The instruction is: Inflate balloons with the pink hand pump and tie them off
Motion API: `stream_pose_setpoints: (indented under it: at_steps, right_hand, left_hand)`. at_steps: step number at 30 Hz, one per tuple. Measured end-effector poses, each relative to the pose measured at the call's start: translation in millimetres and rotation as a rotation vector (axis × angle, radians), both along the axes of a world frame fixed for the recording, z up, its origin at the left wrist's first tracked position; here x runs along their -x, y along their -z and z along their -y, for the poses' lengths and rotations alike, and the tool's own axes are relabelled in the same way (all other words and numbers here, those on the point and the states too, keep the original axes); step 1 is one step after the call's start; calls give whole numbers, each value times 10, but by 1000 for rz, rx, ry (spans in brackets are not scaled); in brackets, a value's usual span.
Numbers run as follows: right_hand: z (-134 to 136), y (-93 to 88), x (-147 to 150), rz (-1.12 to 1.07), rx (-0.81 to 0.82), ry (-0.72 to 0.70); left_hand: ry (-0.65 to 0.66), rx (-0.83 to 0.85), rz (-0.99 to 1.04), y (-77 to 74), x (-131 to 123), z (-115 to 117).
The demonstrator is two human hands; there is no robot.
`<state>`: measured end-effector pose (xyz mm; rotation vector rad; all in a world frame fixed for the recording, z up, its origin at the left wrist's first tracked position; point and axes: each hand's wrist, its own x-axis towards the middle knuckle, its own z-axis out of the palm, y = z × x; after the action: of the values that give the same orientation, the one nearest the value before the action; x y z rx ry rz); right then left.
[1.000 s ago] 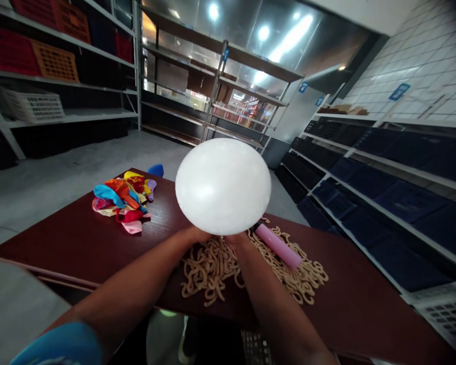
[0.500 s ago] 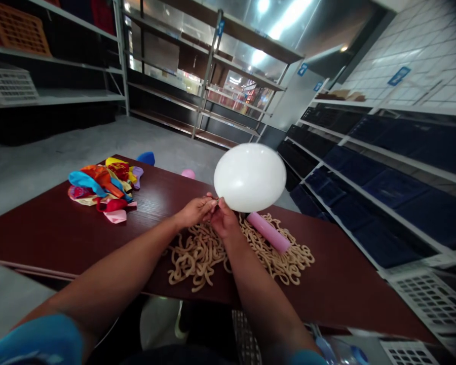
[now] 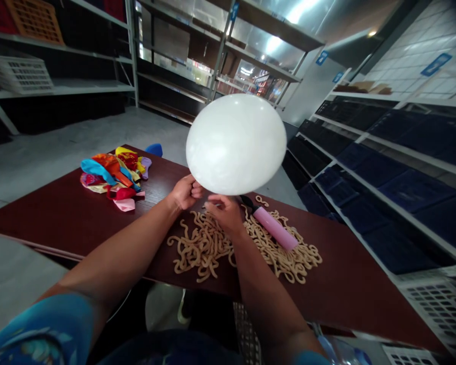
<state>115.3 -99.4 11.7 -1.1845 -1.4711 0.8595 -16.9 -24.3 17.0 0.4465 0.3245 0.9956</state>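
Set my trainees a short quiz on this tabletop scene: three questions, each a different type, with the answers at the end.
1. True or false: the pink cylinder lies on the curly tan pieces.
2. Multiple choice: which of the person's hands is nearer the pile of deflated balloons? A) right B) left
3. Fill in the missing word: the large inflated balloon is ____ in colour.

Key: 1. True. 2. B, the left hand. 3. White.
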Motion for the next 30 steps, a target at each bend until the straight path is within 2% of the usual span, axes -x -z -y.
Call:
stream_pose_setpoints:
  at_steps: [2, 4, 6, 8, 11, 14, 18, 20, 22, 24, 26, 28, 30]
  right_hand:
    - [42, 7, 24, 344, -118, 36]
    - [70, 33, 56, 632, -199, 1]
    - [78, 67, 82, 827, -202, -61]
    - [67, 98, 89, 908, -169, -99]
    - [29, 108, 59, 762, -133, -122]
    - [-2, 66, 2, 301, -91, -103]
    - [-24, -39, -85, -381, -40, 21]
    - [-28, -112, -136, -583, -66, 60]
    - [-23, -187, -187, -698, -109, 77]
    - [-12, -241, -229, -735, -150, 75]
    - [-1, -246, -252, -673, -156, 85]
    - [5, -194, -246, -455, -101, 105]
    - [10, -108, -215, -122, -29, 111]
  left_hand:
    - [-86, -26, 41, -12, 38, -48]
    - [-113, -39, 54, -9, 60, -75]
    - [-111, -32, 59, 4, 70, -93]
    - [-101, -18, 52, 20, 77, -108]
    - [-113, -35, 26, 32, 83, -121]
    - [-128, -68, -19, 34, 82, -121]
    - [-102, -103, -61, 47, 70, -112]
    - [-78, -124, -65, 55, 62, -105]
    - [-61, -139, -73, 60, 54, -97]
    - [-54, -144, -88, 62, 45, -86]
    - [-45, -147, -110, 64, 30, -69]
    - [-38, -161, -149, 68, 3, -42]
    - [-51, -194, -209, 76, -37, -1]
